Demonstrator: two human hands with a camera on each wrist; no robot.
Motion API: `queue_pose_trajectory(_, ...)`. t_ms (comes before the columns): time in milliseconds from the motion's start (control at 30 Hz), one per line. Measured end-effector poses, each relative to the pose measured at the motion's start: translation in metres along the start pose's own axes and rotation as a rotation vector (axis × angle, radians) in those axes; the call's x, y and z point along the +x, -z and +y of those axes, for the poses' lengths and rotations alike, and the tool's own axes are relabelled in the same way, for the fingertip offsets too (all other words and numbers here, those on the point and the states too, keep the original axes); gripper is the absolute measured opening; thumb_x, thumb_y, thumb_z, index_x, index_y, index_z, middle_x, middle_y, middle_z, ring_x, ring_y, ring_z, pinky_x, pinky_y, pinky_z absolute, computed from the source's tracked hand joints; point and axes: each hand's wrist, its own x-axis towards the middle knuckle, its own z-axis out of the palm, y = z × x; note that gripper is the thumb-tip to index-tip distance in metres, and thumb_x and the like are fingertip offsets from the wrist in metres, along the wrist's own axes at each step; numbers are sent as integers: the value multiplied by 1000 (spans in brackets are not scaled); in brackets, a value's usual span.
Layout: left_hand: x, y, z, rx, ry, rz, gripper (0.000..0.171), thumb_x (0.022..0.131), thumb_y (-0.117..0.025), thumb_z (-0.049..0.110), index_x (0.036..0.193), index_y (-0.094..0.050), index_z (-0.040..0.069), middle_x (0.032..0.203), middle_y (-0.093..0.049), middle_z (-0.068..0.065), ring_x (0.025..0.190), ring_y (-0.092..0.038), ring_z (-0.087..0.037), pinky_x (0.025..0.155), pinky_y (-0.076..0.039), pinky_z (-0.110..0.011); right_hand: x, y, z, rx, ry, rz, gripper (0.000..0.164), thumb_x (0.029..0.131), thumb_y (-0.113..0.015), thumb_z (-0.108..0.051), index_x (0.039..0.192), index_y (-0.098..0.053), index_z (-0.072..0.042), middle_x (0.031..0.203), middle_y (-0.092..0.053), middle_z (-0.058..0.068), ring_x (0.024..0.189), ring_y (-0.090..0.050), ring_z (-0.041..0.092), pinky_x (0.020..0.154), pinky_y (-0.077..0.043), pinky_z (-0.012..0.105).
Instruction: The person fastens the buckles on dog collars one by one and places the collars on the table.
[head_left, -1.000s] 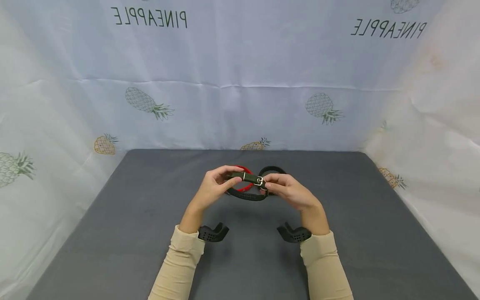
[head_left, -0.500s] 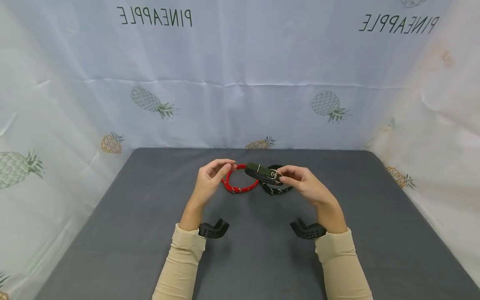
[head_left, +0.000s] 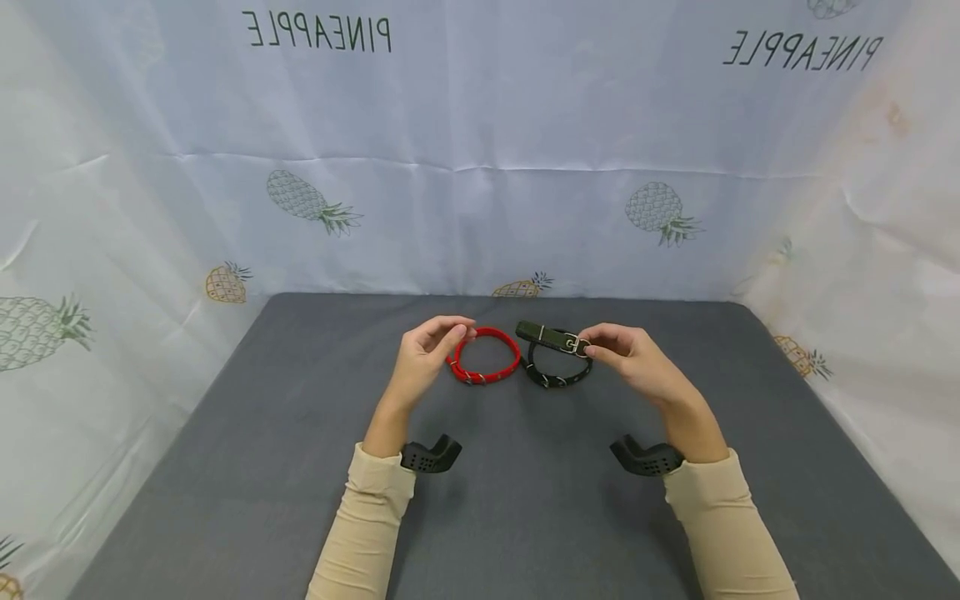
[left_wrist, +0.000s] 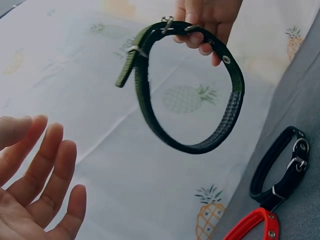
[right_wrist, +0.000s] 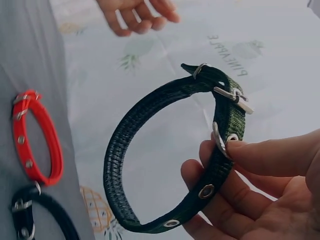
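My right hand (head_left: 630, 358) pinches a dark green collar (head_left: 551, 337) near its metal buckle, holding it up above the table. The collar is fastened into a loop; its eyelets and ribbed black lining show in the right wrist view, with thumb and fingers (right_wrist: 270, 160) on the strap beside the D-ring. My left hand (head_left: 423, 354) is held in the air with nothing in it, its fingers (left_wrist: 55, 165) relaxed and bent a little. Below it, close to the fingertips in the head view, lies a red collar (head_left: 487, 377). A black collar (head_left: 555, 382) lies beside the red one.
The grey table (head_left: 510, 517) stretches out on both sides of the arms. White curtain (head_left: 480, 225) printed with pineapples hangs behind it and along the sides. A black wrist mount (head_left: 431, 456) sits on the left wrist and another wrist mount (head_left: 648, 457) on the right.
A second ago both hands held the green collar. The left hand has let go; the right hand has carried the collar to the right, and the red collar shows more fully.
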Motion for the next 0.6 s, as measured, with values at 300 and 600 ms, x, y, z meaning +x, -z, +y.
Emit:
queue_pose_trajectory(300, 1, 1, -2, 4, 12, 5, 28, 96, -58, 11, 112, -62, -12, 93, -69, 17, 94, -69, -11, 94, -54, -28, -7, 14, 8, -104, -34, 38, 27, 99, -54, -12, 117, -58, 7, 100, -57, -24, 94, -57, -12, 85, -48, 11)
queue_pose_trajectory(600, 1, 0, -2, -8, 5, -1, 29, 96, -57, 10, 113, -60, -14, 93, -69, 16, 91, -68, -4, 92, -54, -22, -13, 23, 25, -230, -59, 80, 26, 99, -53, -9, 118, -60, 6, 114, -63, 20, 91, -55, -14, 82, -49, 13)
